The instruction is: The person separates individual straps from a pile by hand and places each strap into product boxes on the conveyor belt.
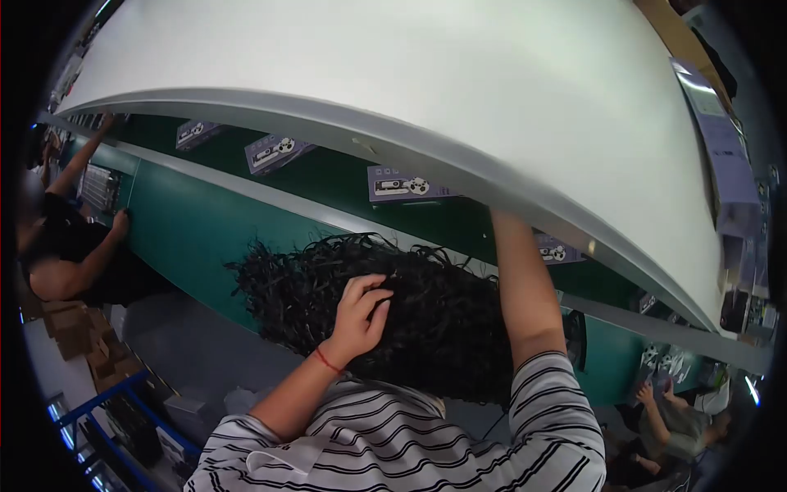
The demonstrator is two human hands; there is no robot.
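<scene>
A large heap of black shredded strips (443,328) lies on the green table in front of my striped shirt. My left hand (361,316) rests over the left part of the heap, its fingers apart and slightly bent, holding nothing that shows. My right arm reaches forward under the white shelf, and the shelf's edge hides the hand. Near that arm on the dark green belt (467,221) lie a purple printed box (402,185) to its left and another purple box (557,249) to its right.
More purple boxes (275,153) lie along the belt at the left. The white shelf (393,57) overhangs the belt. A person in black (74,254) works at the far left, another person (680,426) at the lower right. Cartons (82,328) stand at lower left.
</scene>
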